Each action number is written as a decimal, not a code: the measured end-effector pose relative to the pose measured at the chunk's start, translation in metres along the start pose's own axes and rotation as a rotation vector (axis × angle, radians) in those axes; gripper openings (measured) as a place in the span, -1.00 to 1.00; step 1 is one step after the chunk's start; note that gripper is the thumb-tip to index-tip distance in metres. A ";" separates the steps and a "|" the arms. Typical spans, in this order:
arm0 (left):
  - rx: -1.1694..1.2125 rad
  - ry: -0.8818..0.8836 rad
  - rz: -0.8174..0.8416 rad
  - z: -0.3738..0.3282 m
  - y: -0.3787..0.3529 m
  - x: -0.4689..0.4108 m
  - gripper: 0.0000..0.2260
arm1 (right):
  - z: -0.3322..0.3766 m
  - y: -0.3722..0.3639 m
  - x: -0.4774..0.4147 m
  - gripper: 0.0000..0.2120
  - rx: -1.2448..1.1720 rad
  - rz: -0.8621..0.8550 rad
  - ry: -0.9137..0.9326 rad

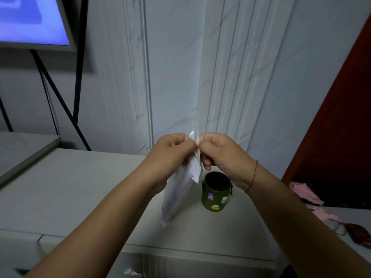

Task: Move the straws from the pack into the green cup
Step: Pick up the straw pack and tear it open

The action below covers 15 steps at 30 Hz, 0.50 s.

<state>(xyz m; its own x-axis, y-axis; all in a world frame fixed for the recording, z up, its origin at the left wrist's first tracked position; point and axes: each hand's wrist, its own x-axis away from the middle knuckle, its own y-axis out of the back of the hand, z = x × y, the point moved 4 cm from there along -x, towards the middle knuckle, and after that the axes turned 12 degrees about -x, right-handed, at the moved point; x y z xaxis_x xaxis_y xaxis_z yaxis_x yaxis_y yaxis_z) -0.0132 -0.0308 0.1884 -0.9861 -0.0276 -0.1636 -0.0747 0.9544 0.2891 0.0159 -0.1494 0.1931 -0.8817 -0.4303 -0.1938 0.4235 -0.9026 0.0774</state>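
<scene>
Straw pack (181, 187) is hanging in the air above the desk (80, 187), its long axis running from 1 o'clock at the top down to 7 o'clock at the lower corner. Left hand (170, 152) and right hand (217, 152) are each pinching the top edge, grip closed on the plastic from opposite sides. Individual straws inside are hard to make out through the cloudy wrap, and the fingertips are hiding the opening. Green cup (216, 191) is standing upright on the desk just beside the pack at 3 o'clock, under the right wrist.
</scene>
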 end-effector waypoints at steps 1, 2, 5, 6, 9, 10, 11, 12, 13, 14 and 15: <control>0.005 -0.003 -0.013 0.000 -0.001 0.000 -0.75 | -0.002 -0.001 0.000 -0.73 -0.006 -0.023 0.021; 0.014 -0.006 -0.019 0.001 -0.002 0.000 -0.74 | -0.004 -0.002 0.000 -0.72 -0.022 -0.044 0.038; 0.048 -0.006 -0.003 0.001 -0.005 0.001 -0.81 | -0.009 -0.004 0.001 -0.77 -0.091 -0.090 0.047; 0.060 0.004 -0.024 0.002 -0.003 -0.001 -0.82 | -0.010 -0.004 0.001 -0.78 -0.133 -0.107 0.041; 0.149 0.079 -0.178 0.009 0.011 -0.008 -0.86 | -0.014 0.002 0.002 -0.76 -0.298 -0.151 0.006; 0.167 0.091 -0.217 0.012 0.017 -0.011 -0.87 | -0.014 0.005 0.003 -0.75 -0.309 -0.157 0.000; 0.161 0.091 -0.241 0.013 0.021 -0.012 -0.86 | -0.014 0.010 0.004 -0.74 -0.292 -0.162 -0.003; 0.141 0.082 -0.259 0.014 0.026 -0.013 -0.84 | -0.013 0.015 0.005 -0.73 -0.248 -0.165 -0.002; 0.114 0.067 -0.271 0.014 0.029 -0.013 -0.82 | -0.011 0.020 0.007 -0.72 -0.183 -0.165 -0.001; 0.086 0.049 -0.280 0.014 0.031 -0.013 -0.82 | -0.009 0.026 0.008 -0.72 -0.102 -0.162 0.000; 0.056 0.030 -0.285 0.013 0.033 -0.012 -0.84 | -0.007 0.030 0.008 -0.73 -0.022 -0.156 -0.001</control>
<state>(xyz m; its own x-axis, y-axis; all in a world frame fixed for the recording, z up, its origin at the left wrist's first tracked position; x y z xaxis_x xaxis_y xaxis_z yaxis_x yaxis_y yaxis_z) -0.0021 0.0045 0.1878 -0.9305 -0.3050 -0.2026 -0.3419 0.9218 0.1826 0.0228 -0.1803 0.1867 -0.9374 -0.2844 -0.2009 0.2853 -0.9581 0.0249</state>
